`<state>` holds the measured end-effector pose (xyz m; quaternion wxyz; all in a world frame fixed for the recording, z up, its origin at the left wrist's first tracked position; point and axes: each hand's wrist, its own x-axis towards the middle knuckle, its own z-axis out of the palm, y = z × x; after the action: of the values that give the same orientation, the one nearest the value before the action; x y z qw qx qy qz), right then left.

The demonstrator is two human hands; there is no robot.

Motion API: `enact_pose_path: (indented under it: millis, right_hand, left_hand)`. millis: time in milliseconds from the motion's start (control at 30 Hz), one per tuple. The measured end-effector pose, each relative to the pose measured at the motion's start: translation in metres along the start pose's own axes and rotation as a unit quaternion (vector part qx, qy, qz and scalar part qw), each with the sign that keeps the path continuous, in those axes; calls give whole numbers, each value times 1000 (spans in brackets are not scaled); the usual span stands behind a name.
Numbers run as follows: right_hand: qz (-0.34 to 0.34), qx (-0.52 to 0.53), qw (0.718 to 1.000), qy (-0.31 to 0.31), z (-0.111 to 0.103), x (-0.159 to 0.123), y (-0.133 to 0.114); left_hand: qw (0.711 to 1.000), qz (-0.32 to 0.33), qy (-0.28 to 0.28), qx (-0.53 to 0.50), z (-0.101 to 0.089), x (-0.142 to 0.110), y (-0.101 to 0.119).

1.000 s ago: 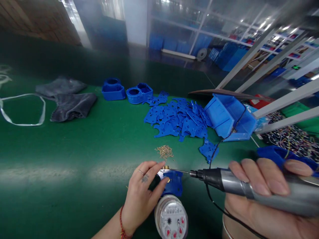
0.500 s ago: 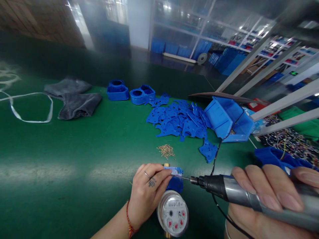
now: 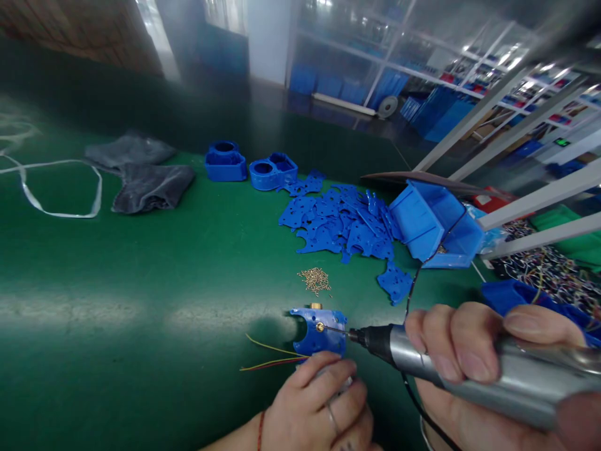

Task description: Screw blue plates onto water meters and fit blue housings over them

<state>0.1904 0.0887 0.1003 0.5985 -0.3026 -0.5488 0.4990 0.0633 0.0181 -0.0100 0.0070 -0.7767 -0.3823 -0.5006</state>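
Observation:
My right hand (image 3: 462, 344) grips a grey electric screwdriver (image 3: 404, 351). Its bit points left and meets a brass screw (image 3: 320, 327) on a blue plate (image 3: 331, 343). The plate is notched on its left side, and a brass fitting (image 3: 316, 306) shows just beyond it. Below the plate, my left hand (image 3: 314, 407) is closed over the round water meter (image 3: 346, 384), covering nearly all of it. Yellow and red wires (image 3: 275, 361) stick out to the left from under the plate.
Loose brass screws (image 3: 315, 280) lie behind the plate. Farther back are a heap of blue plates (image 3: 338, 219), two blue housings (image 3: 225, 169) and a tilted blue bin (image 3: 422, 216). Grey cloth (image 3: 153, 186) is at left; bundled wires (image 3: 549, 266) lie at right. The screwdriver's cord (image 3: 412, 291) runs toward the bin.
My left hand has left the screwdriver bit and moved down onto the water meter. The notched plate, wires and brass screw now show. The screwdriver has shifted slightly left.

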Motion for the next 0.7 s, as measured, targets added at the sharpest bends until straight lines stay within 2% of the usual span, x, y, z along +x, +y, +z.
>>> enact_pose_path:
  millis: [100, 233, 400, 700]
  right_hand:
    - [12, 22, 999, -40, 12, 6, 3]
    - [12, 14, 998, -65, 20, 7, 14]
    - [12, -5, 994, -110, 18, 4, 20]
    - [8, -13, 991, -133, 15, 0, 23]
  left_hand:
    - [999, -18, -19, -18, 14, -4, 1]
    - [999, -32, -13, -39, 17, -7, -3]
    - [998, -41, -10, -48, 16, -7, -2]
    - [998, -43, 6, -45, 18, -9, -1]
